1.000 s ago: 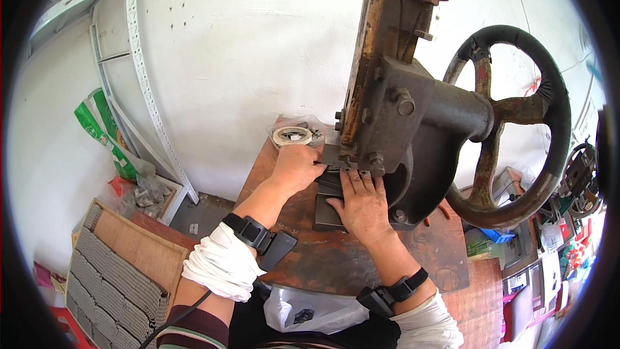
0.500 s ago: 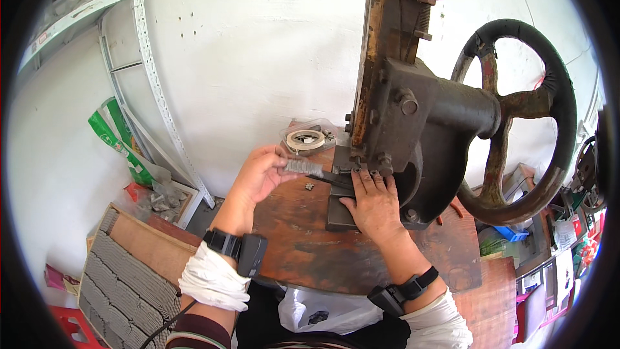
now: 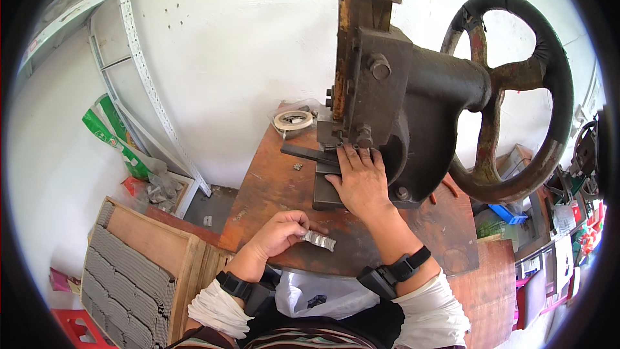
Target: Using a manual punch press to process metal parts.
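Whitewashed wall behind, worn wooden desk below: your left hand pinches a small ribbed metal strip, long axis toward 4 o'clock. The press stands at 1 o'clock (your right hand lies flat, empty, at its base).

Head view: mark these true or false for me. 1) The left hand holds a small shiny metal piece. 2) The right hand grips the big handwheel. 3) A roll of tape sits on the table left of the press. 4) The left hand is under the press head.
1) True: the left hand pinches a small ridged metal piece above the table's near edge.
2) False: the right hand rests flat on the press bed; the handwheel is untouched.
3) True: the roll of tape lies on the table beside the press.
4) False: it is near the body, clear of the press.
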### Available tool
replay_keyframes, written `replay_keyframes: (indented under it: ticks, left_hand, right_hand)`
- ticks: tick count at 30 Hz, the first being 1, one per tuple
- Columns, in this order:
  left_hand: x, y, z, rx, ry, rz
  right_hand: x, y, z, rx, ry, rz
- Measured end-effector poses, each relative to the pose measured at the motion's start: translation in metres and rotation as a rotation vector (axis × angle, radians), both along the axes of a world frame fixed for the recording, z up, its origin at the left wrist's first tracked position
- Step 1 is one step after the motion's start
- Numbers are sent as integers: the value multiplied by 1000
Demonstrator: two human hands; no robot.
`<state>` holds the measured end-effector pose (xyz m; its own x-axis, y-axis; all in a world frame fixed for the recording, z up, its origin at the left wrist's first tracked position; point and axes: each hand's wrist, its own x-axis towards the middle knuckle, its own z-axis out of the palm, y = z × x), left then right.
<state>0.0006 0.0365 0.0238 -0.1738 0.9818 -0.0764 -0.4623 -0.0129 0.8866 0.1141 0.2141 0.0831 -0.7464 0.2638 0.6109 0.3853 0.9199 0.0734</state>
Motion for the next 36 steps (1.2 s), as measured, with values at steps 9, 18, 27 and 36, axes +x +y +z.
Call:
replay_keyframes:
  ticks: [9, 18, 27, 36]
  left_hand:
    - [-5, 3, 31, -29, 1440, 768]
    - [-32, 81, 56, 243, 1758, 759]
    - [-34, 92, 68, -60, 1557, 670]
    - [-26, 105, 67, -155, 1511, 696]
  right_hand:
    - [1, 4, -3, 27, -12, -24]
    - [1, 0, 5, 23, -52, -22]
    - [37, -12, 11, -179, 191, 238]
    - [128, -23, 7, -216, 142, 218]
